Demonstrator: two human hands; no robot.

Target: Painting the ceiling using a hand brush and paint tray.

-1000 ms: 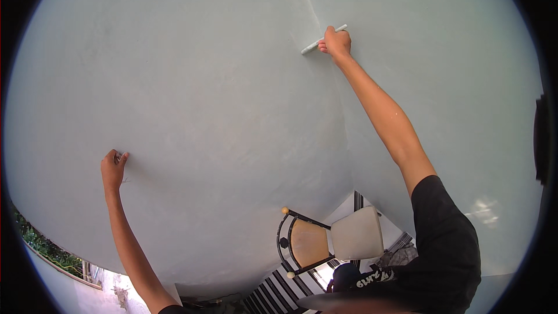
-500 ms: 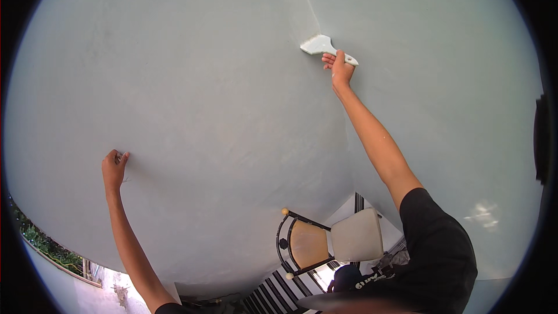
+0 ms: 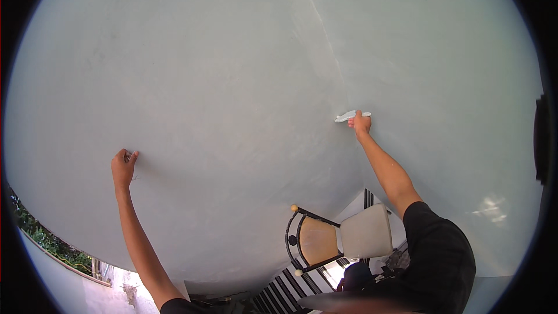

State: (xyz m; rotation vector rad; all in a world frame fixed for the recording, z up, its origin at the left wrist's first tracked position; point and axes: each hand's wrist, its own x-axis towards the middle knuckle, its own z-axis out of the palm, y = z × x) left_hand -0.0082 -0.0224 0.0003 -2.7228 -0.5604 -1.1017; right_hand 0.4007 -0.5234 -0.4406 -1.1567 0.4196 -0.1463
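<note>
My right hand [image 3: 361,123] is closed around the handle of a white, wide flat paintbrush [image 3: 344,117]. Its head rests against the pale grey-green wall [image 3: 232,81] at the inner corner, seen nearly edge-on. A thin white line [image 3: 321,20] with a smoother streak beside it runs down the corner to the brush. At the left, my left hand [image 3: 122,168] is raised close to the wall. Its fingers curl in to the thumb; something small may be between them, but I cannot make it out.
Below my right arm stands a chair [image 3: 366,232] with a pale seat, tan back and black frame. Under it lies a black-and-white striped floor [image 3: 285,291]. Green plants [image 3: 52,238] show past the wall's edge at lower left. A bright patch of light [image 3: 491,209] falls on the right wall.
My right hand has drawn the brush down the corner, lengthening the line above it. My left hand keeps its curled pose near the wall. The view has shifted slightly.
</note>
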